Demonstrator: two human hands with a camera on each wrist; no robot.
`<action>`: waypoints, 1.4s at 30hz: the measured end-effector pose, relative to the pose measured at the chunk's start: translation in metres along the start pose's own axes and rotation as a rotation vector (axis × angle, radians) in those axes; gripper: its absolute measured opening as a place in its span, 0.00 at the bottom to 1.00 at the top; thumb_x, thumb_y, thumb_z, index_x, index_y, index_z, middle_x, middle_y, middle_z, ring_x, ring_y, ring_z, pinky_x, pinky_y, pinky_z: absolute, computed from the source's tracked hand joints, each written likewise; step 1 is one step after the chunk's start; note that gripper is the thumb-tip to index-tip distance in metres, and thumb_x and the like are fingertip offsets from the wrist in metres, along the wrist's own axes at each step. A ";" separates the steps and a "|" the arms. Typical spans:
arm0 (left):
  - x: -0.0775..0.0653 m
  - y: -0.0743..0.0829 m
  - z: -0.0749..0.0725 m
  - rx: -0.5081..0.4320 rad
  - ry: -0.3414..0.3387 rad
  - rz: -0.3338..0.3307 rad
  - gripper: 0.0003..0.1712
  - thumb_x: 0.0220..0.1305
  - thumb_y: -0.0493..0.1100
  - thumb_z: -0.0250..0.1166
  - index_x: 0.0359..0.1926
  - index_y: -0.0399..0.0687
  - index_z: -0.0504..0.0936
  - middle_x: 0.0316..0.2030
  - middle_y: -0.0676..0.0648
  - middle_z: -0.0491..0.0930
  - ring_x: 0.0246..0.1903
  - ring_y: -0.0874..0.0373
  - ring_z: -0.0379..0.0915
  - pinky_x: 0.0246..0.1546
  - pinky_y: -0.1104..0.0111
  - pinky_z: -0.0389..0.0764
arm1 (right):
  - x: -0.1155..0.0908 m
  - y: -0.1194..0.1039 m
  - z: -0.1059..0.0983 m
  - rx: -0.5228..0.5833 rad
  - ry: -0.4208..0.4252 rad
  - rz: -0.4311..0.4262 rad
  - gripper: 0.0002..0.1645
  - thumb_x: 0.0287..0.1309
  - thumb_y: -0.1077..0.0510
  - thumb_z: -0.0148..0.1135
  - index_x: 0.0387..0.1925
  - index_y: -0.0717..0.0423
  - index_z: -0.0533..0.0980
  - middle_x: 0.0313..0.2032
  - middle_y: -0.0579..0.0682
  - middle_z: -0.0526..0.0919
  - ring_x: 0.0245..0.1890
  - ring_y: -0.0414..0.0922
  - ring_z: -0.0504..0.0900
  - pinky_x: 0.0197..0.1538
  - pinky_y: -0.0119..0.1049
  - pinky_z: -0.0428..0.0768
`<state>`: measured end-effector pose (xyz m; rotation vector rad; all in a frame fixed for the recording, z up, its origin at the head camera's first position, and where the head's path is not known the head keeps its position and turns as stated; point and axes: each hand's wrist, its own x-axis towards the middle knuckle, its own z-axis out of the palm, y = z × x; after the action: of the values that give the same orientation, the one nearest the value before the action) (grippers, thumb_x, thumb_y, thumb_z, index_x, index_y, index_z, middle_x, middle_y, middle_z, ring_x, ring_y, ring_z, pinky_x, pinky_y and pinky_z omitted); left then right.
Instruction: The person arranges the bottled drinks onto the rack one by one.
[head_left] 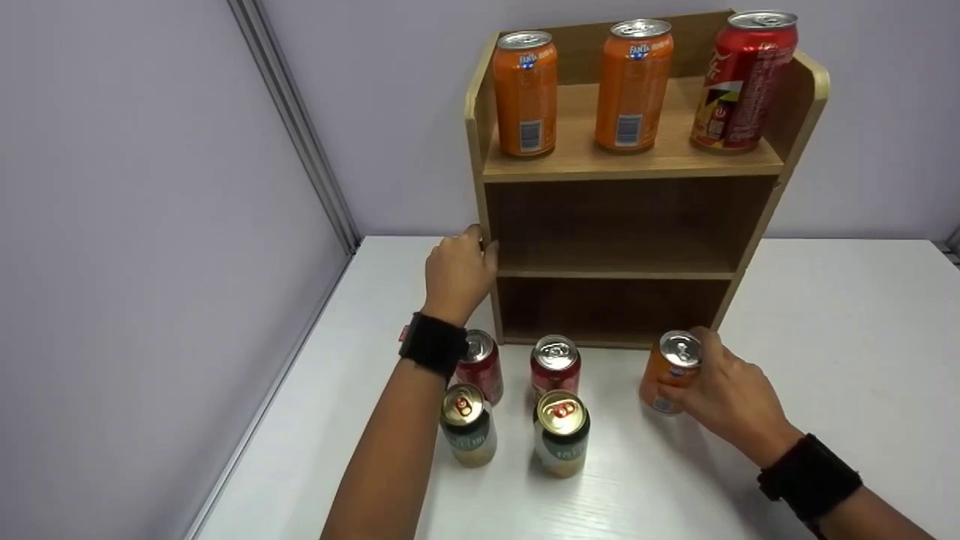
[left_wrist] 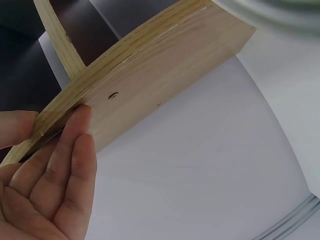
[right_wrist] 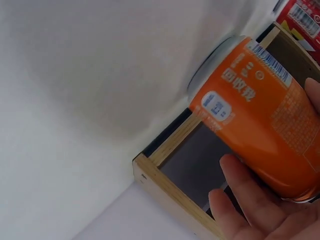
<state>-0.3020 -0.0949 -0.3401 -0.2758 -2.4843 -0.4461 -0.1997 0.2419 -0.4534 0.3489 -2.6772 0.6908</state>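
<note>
My left hand [head_left: 456, 274] holds the left side panel of a small wooden shelf [head_left: 630, 274]. In the left wrist view, the thumb lies over the panel's front edge and the fingers [left_wrist: 82, 160] touch its outer face. Lower right, my right hand [head_left: 731, 394] grips an orange Fanta can [head_left: 654, 375] in front of the shelf's bottom right corner. The right wrist view shows that can [right_wrist: 255, 120] close up, with fingers [right_wrist: 242, 182] along its side. Part of the can is hidden behind the hand in the head view.
On the top board stand two orange Fanta cans [head_left: 525, 97] [head_left: 634, 90] and a red can [head_left: 742, 82]. Two red cans [head_left: 487, 375] [head_left: 555, 375] and two dark green cans with gold lids [head_left: 471, 439] [head_left: 562, 442] stand on the white table [head_left: 637, 487]. A wall [head_left: 150, 225] rises at left.
</note>
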 end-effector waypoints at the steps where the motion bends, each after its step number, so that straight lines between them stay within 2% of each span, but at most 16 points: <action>1: 0.000 0.000 0.000 0.000 0.000 -0.002 0.14 0.67 0.46 0.61 0.35 0.38 0.83 0.26 0.41 0.83 0.24 0.47 0.81 0.24 0.56 0.79 | 0.001 0.000 0.000 0.015 -0.004 0.008 0.47 0.41 0.51 0.77 0.58 0.60 0.61 0.37 0.66 0.81 0.25 0.57 0.82 0.24 0.50 0.78; 5: 0.001 0.000 0.000 0.000 0.004 -0.004 0.14 0.67 0.46 0.62 0.35 0.38 0.83 0.25 0.41 0.83 0.24 0.47 0.81 0.24 0.56 0.79 | 0.002 -0.002 0.001 0.056 -0.019 0.017 0.45 0.42 0.53 0.76 0.59 0.59 0.62 0.40 0.65 0.80 0.28 0.57 0.83 0.25 0.48 0.79; 9: 0.001 0.000 0.001 -0.010 0.003 0.003 0.14 0.67 0.45 0.62 0.34 0.38 0.83 0.24 0.41 0.82 0.23 0.47 0.81 0.22 0.56 0.78 | 0.003 -0.007 -0.002 0.075 0.006 -0.006 0.44 0.41 0.54 0.77 0.59 0.57 0.64 0.41 0.63 0.80 0.31 0.57 0.83 0.27 0.49 0.79; 16: 0.001 0.000 0.000 -0.007 0.004 -0.005 0.13 0.67 0.45 0.62 0.35 0.38 0.83 0.25 0.42 0.83 0.24 0.48 0.81 0.23 0.57 0.78 | 0.016 -0.026 -0.020 0.081 0.148 -0.173 0.49 0.36 0.55 0.80 0.61 0.60 0.66 0.44 0.62 0.81 0.36 0.55 0.83 0.32 0.53 0.79; 21: 0.001 0.001 -0.001 -0.006 -0.005 -0.003 0.14 0.67 0.46 0.62 0.36 0.38 0.83 0.26 0.42 0.83 0.25 0.47 0.82 0.23 0.56 0.79 | 0.029 -0.043 -0.035 0.106 0.199 -0.253 0.54 0.35 0.54 0.82 0.65 0.62 0.65 0.50 0.61 0.79 0.43 0.53 0.81 0.40 0.52 0.80; 25: 0.001 0.001 0.000 -0.014 -0.009 -0.004 0.14 0.67 0.46 0.62 0.36 0.38 0.83 0.27 0.41 0.84 0.26 0.46 0.82 0.24 0.56 0.79 | 0.039 -0.059 -0.045 0.134 0.201 -0.256 0.56 0.38 0.53 0.81 0.68 0.63 0.63 0.52 0.61 0.78 0.47 0.54 0.80 0.41 0.53 0.80; 28: 0.001 0.000 0.001 -0.016 -0.005 -0.005 0.13 0.67 0.46 0.62 0.36 0.38 0.83 0.27 0.42 0.84 0.26 0.46 0.82 0.24 0.56 0.79 | 0.049 -0.071 -0.050 0.172 0.197 -0.247 0.57 0.39 0.52 0.81 0.68 0.64 0.62 0.51 0.60 0.79 0.44 0.53 0.81 0.40 0.52 0.80; 32: 0.002 -0.001 0.000 -0.021 0.008 -0.003 0.12 0.66 0.45 0.62 0.34 0.39 0.83 0.26 0.42 0.83 0.24 0.48 0.81 0.23 0.57 0.78 | 0.068 -0.086 -0.053 0.250 0.183 -0.237 0.52 0.42 0.49 0.80 0.64 0.64 0.65 0.50 0.56 0.80 0.44 0.50 0.81 0.42 0.50 0.81; 36: 0.002 -0.001 0.001 -0.025 0.015 0.003 0.12 0.67 0.45 0.62 0.33 0.39 0.83 0.24 0.43 0.82 0.22 0.50 0.80 0.22 0.58 0.78 | 0.087 -0.097 -0.053 0.333 0.142 -0.202 0.47 0.46 0.45 0.77 0.62 0.63 0.67 0.49 0.55 0.80 0.45 0.50 0.81 0.44 0.50 0.80; 42: 0.001 0.000 0.001 -0.025 0.017 0.005 0.13 0.66 0.45 0.63 0.32 0.39 0.82 0.24 0.43 0.82 0.23 0.48 0.80 0.22 0.56 0.78 | 0.114 -0.112 -0.050 0.401 0.076 -0.137 0.51 0.46 0.42 0.76 0.65 0.63 0.64 0.51 0.55 0.79 0.48 0.49 0.79 0.47 0.48 0.79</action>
<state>-0.3035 -0.0943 -0.3407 -0.2871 -2.4620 -0.4756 -0.2535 0.1557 -0.3206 0.5881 -2.4047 1.1720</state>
